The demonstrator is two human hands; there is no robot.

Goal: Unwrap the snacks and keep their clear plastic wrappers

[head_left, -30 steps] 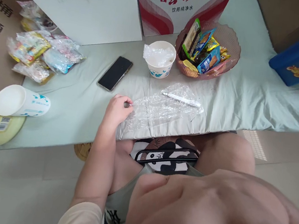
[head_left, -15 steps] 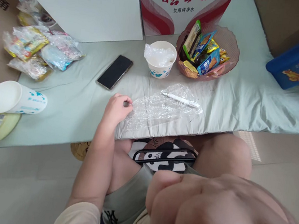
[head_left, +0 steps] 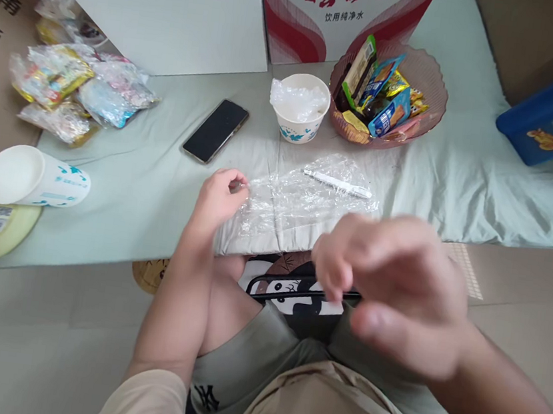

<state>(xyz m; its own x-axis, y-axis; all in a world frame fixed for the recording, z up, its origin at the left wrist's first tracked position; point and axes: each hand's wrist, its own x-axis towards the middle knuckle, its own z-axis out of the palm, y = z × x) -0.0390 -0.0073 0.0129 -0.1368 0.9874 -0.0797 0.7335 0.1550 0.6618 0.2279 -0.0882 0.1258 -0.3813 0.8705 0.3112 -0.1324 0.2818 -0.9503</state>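
Observation:
My left hand [head_left: 222, 195] rests on the table's front part, loosely curled, with a gap between thumb and index finger. Its fingertips are at the left edge of a crinkled clear plastic wrapper [head_left: 292, 199] lying flat. On the wrapper is a slim white stick-like object [head_left: 337, 183], perhaps a pen. My right hand [head_left: 393, 282] is raised close to the camera, blurred by motion. Its fingers are bent and apart from the thumb, and nothing shows between them. Behind the wrapper stands a paper cup [head_left: 299, 129] with crumpled clear plastic [head_left: 297, 101] in it.
A black phone [head_left: 216, 130] lies left of the cup. At the right stands a pinkish bowl [head_left: 431, 95] of packaged snacks. Bagged snacks [head_left: 65, 77], a tipped paper cup [head_left: 65, 186] and a yellow bottle [head_left: 10, 238] are at left. Boxes [head_left: 297, 41] line the back.
My right hand has swung from low near my lap up and forward, and its fingers now show. In my left hand, the thumb and index tips look slightly further apart.

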